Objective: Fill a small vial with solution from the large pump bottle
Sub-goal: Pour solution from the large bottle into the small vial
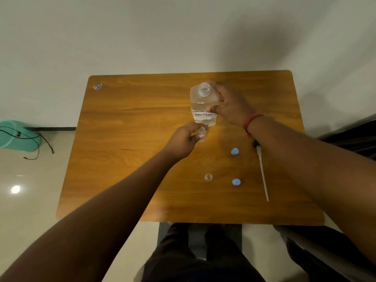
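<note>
A large clear bottle point(203, 102) with a white handwritten label stands on the wooden table point(132, 139). Its neck is uncapped, with no pump on it. My right hand point(230, 104) grips the bottle's right side. Just in front of the bottle, my left hand point(186, 139) holds a small open glass vial point(202, 131) upright by its sides. A second small open vial point(208, 177) stands alone nearer to me. Two blue caps point(235, 151) point(236, 182) lie to its right.
The removed pump with its long white tube point(262, 171) lies on the table's right side, partly under my right forearm. A small clear item point(97, 86) sits at the far left corner. A teal bin point(18, 135) and black cable are on the floor at left.
</note>
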`<state>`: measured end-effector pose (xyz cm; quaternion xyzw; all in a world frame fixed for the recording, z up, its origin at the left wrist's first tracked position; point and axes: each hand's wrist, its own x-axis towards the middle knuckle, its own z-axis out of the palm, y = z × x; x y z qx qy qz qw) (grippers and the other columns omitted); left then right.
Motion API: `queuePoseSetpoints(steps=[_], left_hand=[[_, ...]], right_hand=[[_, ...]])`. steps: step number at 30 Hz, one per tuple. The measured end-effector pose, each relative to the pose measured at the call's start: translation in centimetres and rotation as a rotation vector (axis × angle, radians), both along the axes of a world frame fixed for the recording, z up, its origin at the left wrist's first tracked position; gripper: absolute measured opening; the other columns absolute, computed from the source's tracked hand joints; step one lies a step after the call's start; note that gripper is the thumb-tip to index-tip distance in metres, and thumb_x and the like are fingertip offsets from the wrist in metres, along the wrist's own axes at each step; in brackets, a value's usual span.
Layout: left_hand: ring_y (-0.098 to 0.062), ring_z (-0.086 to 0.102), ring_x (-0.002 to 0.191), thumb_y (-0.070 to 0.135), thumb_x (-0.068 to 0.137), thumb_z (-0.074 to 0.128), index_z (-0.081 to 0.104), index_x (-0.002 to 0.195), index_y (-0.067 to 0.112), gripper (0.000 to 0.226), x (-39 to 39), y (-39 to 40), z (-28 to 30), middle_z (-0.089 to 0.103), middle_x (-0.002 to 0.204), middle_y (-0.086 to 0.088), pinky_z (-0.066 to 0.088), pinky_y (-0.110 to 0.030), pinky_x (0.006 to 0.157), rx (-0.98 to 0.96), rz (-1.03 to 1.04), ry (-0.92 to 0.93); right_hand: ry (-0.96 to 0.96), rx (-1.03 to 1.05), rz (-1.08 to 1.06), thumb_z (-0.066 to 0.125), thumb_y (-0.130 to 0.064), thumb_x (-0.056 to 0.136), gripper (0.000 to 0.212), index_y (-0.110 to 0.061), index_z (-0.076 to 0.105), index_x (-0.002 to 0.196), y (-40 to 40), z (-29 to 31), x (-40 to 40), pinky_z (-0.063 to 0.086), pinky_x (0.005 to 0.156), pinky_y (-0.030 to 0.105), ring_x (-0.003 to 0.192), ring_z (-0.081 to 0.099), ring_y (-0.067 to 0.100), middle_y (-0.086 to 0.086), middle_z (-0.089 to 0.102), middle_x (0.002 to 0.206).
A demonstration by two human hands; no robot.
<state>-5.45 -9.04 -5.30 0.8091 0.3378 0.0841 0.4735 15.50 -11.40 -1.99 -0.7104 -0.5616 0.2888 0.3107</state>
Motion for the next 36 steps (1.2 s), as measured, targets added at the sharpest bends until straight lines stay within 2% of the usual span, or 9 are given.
queuePoseSetpoints(steps=[3,9,12,13,19,26,31,34,36], left_hand=[[-0.021,0.058,0.123,0.008,0.099,0.062,0.066,0.127,0.011,0.029,0.3,-0.6,-1.9,0.066,0.132,-0.006,0.044,-0.029,0.099,0.000,-0.015,0.051],[-0.022,0.059,0.120,0.003,0.096,0.065,0.066,0.128,0.009,0.033,0.8,-1.6,-4.7,0.067,0.131,-0.009,0.039,-0.009,0.089,0.013,-0.042,0.116],[-0.022,0.060,0.120,0.004,0.096,0.065,0.066,0.129,0.011,0.034,1.0,-2.0,-5.7,0.066,0.132,-0.008,0.047,-0.025,0.096,0.002,-0.053,0.130],[-0.021,0.060,0.120,0.005,0.096,0.065,0.066,0.130,0.013,0.035,1.0,-2.1,-6.0,0.066,0.132,-0.007,0.046,-0.026,0.095,-0.003,-0.051,0.134],[-0.019,0.060,0.120,0.008,0.096,0.065,0.066,0.130,0.019,0.036,1.2,-2.5,-7.1,0.066,0.132,-0.003,0.044,-0.022,0.091,-0.022,-0.059,0.159],[-0.018,0.058,0.124,0.004,0.096,0.064,0.064,0.133,0.019,0.039,1.1,-2.8,-7.8,0.064,0.136,-0.004,0.040,-0.010,0.087,-0.041,-0.083,0.173],[-0.020,0.056,0.126,0.004,0.097,0.063,0.062,0.135,0.017,0.041,1.0,-2.7,-7.8,0.062,0.138,-0.005,0.045,-0.021,0.094,-0.048,-0.097,0.163],[-0.022,0.054,0.130,0.002,0.097,0.062,0.060,0.138,0.016,0.044,0.9,-2.6,-7.6,0.060,0.142,-0.007,0.050,-0.033,0.103,-0.078,-0.104,0.160],[-0.023,0.052,0.133,0.000,0.097,0.060,0.056,0.142,0.017,0.048,0.9,-2.6,-7.5,0.056,0.145,-0.006,0.048,-0.032,0.105,-0.077,-0.118,0.179]], right_hand=[[-0.007,-0.033,0.007,0.081,-0.018,0.075,0.081,-0.026,0.040,0.144,0.3,-1.1,-0.1,0.046,0.103,0.044,0.123,0.052,0.022,0.002,0.052,0.137],[-0.018,-0.059,-0.021,0.081,-0.019,0.075,0.081,-0.028,0.041,0.145,0.0,-2.5,0.1,0.045,0.104,0.043,0.126,0.050,0.021,0.001,0.051,0.139],[-0.013,-0.058,-0.023,0.081,-0.018,0.075,0.081,-0.024,0.041,0.145,-0.3,-3.0,0.3,0.046,0.104,0.043,0.127,0.050,0.020,0.001,0.051,0.140],[-0.009,-0.056,-0.027,0.081,-0.018,0.075,0.081,-0.023,0.041,0.145,-0.3,-3.0,0.3,0.047,0.103,0.043,0.127,0.050,0.020,0.001,0.051,0.140],[0.033,-0.067,-0.029,0.080,-0.015,0.077,0.082,-0.021,0.038,0.147,-0.4,-3.1,0.3,0.046,0.105,0.042,0.130,0.047,0.020,0.003,0.047,0.143],[0.021,-0.080,-0.035,0.078,-0.018,0.081,0.086,-0.020,0.029,0.151,-0.7,-3.2,0.2,0.044,0.108,0.040,0.136,0.041,0.020,0.003,0.039,0.151],[0.046,-0.091,-0.040,0.078,-0.017,0.080,0.092,-0.023,0.023,0.154,-0.8,-3.4,0.3,0.042,0.109,0.034,0.137,0.039,0.018,0.002,0.035,0.155],[0.035,-0.101,-0.027,0.079,-0.018,0.079,0.096,-0.024,0.020,0.155,-0.8,-3.5,0.4,0.042,0.109,0.033,0.138,0.039,0.018,0.002,0.033,0.156],[0.040,-0.102,-0.026,0.080,-0.018,0.079,0.098,-0.024,0.018,0.155,-0.8,-3.6,0.3,0.042,0.110,0.033,0.138,0.039,0.019,0.002,0.032,0.157]])
